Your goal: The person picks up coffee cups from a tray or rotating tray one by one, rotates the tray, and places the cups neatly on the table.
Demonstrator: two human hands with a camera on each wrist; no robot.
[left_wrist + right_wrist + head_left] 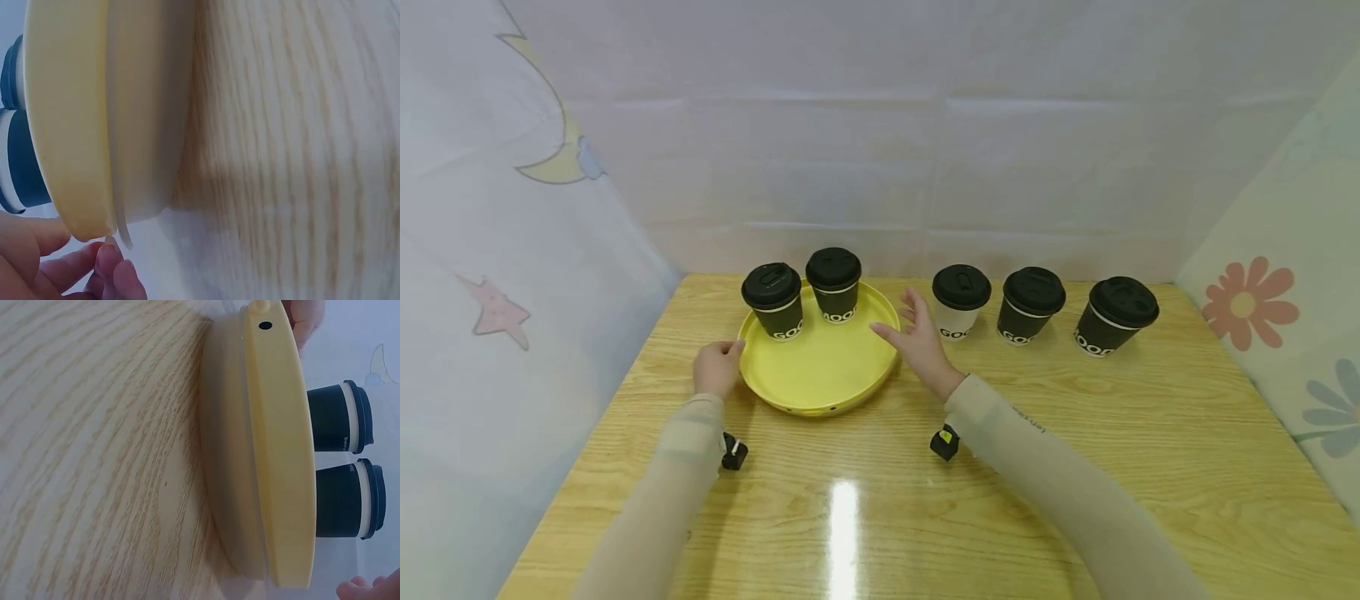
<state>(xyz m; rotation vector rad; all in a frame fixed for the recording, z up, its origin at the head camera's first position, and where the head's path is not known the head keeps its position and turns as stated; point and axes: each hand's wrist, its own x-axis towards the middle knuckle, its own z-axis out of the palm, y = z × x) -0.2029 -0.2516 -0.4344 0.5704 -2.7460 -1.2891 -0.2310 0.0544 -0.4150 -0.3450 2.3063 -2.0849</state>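
A round yellow tray (820, 371) lies on the wooden table, carrying two dark paper coffee cups (785, 317) (837, 302) with black lids toward its back. My left hand (717, 368) holds the tray's left rim; in the left wrist view the thumb (53, 235) is above the edge and the curled fingers (109, 265) are at its underside. Beside the right rim, my right hand (922, 343) is spread with thumb and fingers apart, holding nothing. Its fingertips (369, 589) show at the lower corner of the right wrist view, apart from the tray.
Right of the tray, a white lidded cup (957, 323) and two dark lidded cups (1021, 323) (1101, 335) stand in a row along the back of the table (1150, 467). Pale cloth (880, 167) hangs behind and at both sides.
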